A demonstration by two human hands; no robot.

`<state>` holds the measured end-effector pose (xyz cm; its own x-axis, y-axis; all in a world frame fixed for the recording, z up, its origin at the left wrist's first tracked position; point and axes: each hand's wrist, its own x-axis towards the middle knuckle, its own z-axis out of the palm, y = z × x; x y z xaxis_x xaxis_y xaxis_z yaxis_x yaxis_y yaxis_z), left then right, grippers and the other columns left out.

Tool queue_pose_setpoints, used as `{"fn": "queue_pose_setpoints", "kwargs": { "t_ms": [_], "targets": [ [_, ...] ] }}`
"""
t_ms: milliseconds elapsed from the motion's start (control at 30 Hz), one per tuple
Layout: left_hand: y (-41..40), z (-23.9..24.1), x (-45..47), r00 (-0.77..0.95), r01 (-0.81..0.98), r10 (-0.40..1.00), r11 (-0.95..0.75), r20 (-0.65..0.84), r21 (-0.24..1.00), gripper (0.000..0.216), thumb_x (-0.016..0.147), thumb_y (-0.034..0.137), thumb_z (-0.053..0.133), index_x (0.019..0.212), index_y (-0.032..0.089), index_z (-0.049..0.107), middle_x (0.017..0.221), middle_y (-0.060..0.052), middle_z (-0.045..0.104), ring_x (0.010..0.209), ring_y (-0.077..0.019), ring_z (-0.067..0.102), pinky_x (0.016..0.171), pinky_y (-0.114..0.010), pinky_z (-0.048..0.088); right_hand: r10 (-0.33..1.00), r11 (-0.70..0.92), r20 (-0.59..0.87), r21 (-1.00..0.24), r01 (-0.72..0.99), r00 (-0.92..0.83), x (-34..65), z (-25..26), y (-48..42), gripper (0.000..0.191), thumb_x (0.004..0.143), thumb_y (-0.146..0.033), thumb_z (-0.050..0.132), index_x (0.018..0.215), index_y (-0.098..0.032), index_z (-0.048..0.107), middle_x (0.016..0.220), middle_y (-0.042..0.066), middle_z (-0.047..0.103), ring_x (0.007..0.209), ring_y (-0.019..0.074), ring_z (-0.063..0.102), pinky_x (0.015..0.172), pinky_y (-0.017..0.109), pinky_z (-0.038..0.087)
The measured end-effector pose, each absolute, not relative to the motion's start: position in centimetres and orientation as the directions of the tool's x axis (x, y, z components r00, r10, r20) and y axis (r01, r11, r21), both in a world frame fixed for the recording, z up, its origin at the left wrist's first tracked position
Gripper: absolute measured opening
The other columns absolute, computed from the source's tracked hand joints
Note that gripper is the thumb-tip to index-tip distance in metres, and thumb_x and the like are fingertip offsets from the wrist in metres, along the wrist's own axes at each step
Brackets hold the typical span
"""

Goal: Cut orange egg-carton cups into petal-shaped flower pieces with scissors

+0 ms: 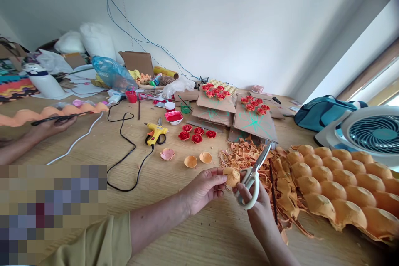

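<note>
My left hand (207, 189) pinches an orange egg carton cup (232, 177) between thumb and fingers, above the table. My right hand (254, 199) is closed on white-handled scissors (254, 174), whose blades point up and away from me; some of its fingers are near the cup. Two trimmed cups (190, 161) and a pinkish layered cup (167, 154) lie beyond my left hand. Behind them sit several red paper roses (197, 135). Orange carton scraps (243, 153) are heaped just past the scissors, and a large orange egg tray (339, 183) lies to the right.
A yellow glue gun (155, 134) with a black cord lies left of the roses, near a dish of red paint (173, 117). Cardboard sheets (254, 124) bear more roses. A fan (370, 131) stands right. At left, another person's hand (59, 124) holds dark scissors by a carton strip (28, 117).
</note>
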<state>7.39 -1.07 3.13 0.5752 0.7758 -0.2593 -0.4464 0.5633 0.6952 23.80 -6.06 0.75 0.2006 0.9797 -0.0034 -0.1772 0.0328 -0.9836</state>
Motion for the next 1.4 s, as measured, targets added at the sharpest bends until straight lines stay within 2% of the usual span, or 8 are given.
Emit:
{"fn": "queue_pose_setpoints", "kwargs": {
  "t_ms": [200, 433, 533, 700, 900, 1167, 1400],
  "targets": [
    [-0.6, 4.0, 7.0, 0.507, -0.529, 0.827, 0.520, -0.243, 0.671, 0.028, 0.063, 0.024, 0.087, 0.081, 0.014, 0.067, 0.069, 0.001, 0.059, 0.064, -0.0075, 0.052, 0.061, -0.021, 0.036, 0.988, 0.062, 0.043, -0.990, -0.124, 0.147, 23.6, 1.4, -6.1, 0.035, 0.082, -0.046, 0.073, 0.105, -0.023, 0.059, 0.081, 0.001, 0.065, 0.075, 0.0178, 0.056, 0.070, 0.029, 0.044],
    [0.3, 4.6, 6.4, 0.441, -0.609, 0.877, 0.449, -0.191, 0.654, 0.028, 0.065, 0.025, 0.086, 0.078, 0.015, 0.064, 0.069, 0.000, 0.062, 0.066, -0.0093, 0.054, 0.061, -0.022, 0.038, 0.996, 0.061, 0.058, -0.997, -0.046, 0.064, 23.7, 0.7, -6.2, 0.036, 0.086, -0.054, 0.065, 0.106, -0.023, 0.061, 0.073, 0.000, 0.059, 0.068, 0.0172, 0.047, 0.064, 0.028, 0.038],
    [0.7, 5.0, 6.1, 0.405, -0.632, 0.898, 0.410, -0.172, 0.658, 0.028, 0.065, 0.025, 0.085, 0.080, 0.015, 0.064, 0.068, 0.001, 0.062, 0.066, -0.0093, 0.054, 0.062, -0.022, 0.038, 0.999, 0.049, 0.049, -0.998, -0.037, -0.014, 23.4, 1.2, -6.3, 0.041, 0.083, -0.061, 0.065, 0.098, -0.022, 0.063, 0.071, 0.000, 0.056, 0.066, 0.0173, 0.044, 0.062, 0.028, 0.036],
    [1.2, 5.8, 5.6, 0.302, -0.624, 0.950, 0.263, -0.083, 0.736, 0.028, 0.065, 0.029, 0.085, 0.078, 0.016, 0.064, 0.072, 0.001, 0.061, 0.066, -0.0089, 0.051, 0.062, -0.024, 0.036, 0.987, 0.054, 0.055, -0.998, -0.008, -0.154, 22.9, 1.8, -6.6, 0.048, 0.085, -0.066, 0.057, 0.071, -0.020, 0.054, 0.065, 0.000, 0.049, 0.060, 0.0151, 0.039, 0.056, 0.027, 0.033],
    [1.6, 6.1, 5.2, 0.179, -0.543, 0.984, 0.085, 0.017, 0.836, 0.027, 0.069, 0.033, 0.083, 0.078, 0.017, 0.063, 0.069, 0.004, 0.056, 0.064, -0.0079, 0.047, 0.065, -0.024, 0.036, 0.960, 0.028, 0.013, -0.998, 0.052, -0.278, 22.6, 1.2, -6.8, 0.045, 0.088, -0.063, 0.056, 0.074, -0.020, 0.051, 0.068, -0.002, 0.049, 0.062, 0.0135, 0.041, 0.058, 0.025, 0.034],
    [1.4, 6.4, 5.3, 0.183, -0.597, 0.982, 0.145, -0.042, 0.789, 0.031, 0.066, 0.033, 0.085, 0.082, 0.016, 0.064, 0.075, 0.003, 0.059, 0.067, -0.0067, 0.051, 0.065, -0.023, 0.038, 0.945, 0.024, -0.003, -0.997, 0.077, -0.326, 21.9, 2.0, -6.9, 0.046, 0.086, -0.066, 0.055, 0.077, -0.021, 0.052, 0.067, -0.002, 0.049, 0.062, 0.0141, 0.042, 0.059, 0.025, 0.037],
    [0.6, 6.2, 5.8, 0.278, -0.617, 0.957, 0.241, -0.080, 0.749, 0.029, 0.067, 0.031, 0.084, 0.080, 0.016, 0.063, 0.073, 0.001, 0.062, 0.066, -0.0081, 0.052, 0.063, -0.023, 0.038, 0.942, 0.042, 0.021, -0.998, 0.055, -0.336, 22.0, 2.1, -7.0, 0.046, 0.087, -0.066, 0.054, 0.083, -0.021, 0.054, 0.069, -0.001, 0.051, 0.065, 0.0148, 0.044, 0.061, 0.026, 0.039]
  ]
}}
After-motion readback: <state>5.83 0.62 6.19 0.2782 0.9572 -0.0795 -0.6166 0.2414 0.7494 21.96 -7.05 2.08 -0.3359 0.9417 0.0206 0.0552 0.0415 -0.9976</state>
